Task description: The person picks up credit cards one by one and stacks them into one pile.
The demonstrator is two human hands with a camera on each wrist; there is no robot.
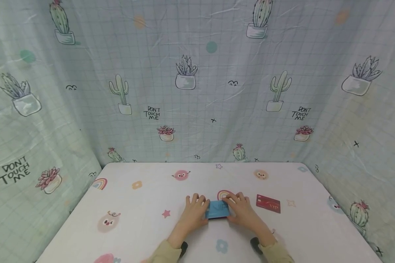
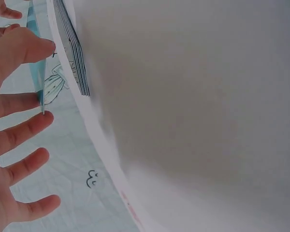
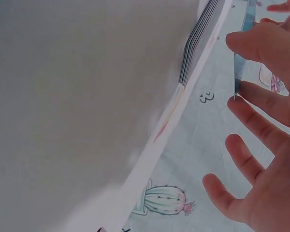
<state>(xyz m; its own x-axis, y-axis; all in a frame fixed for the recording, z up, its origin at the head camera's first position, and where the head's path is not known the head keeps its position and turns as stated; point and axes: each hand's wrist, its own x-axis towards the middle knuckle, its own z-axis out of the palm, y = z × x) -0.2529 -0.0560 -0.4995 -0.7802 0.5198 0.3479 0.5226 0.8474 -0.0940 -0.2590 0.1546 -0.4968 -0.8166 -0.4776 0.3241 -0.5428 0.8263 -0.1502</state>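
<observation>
A light-blue card marked VIP is held level between my two hands, near the middle of the table. My left hand pinches its left end between thumb and fingers; in the left wrist view the card appears edge-on. At the opposite end my right hand pinches it the same way, its other fingers spread. Below the raised card, a neat stack of cards lies on the table, seen also as a stack in the right wrist view. From above, the blue card hides most of that stack.
To the right of my right hand a red VIP card lies flat on the white patterned table. A cactus-print curtain rises behind the table and along both sides.
</observation>
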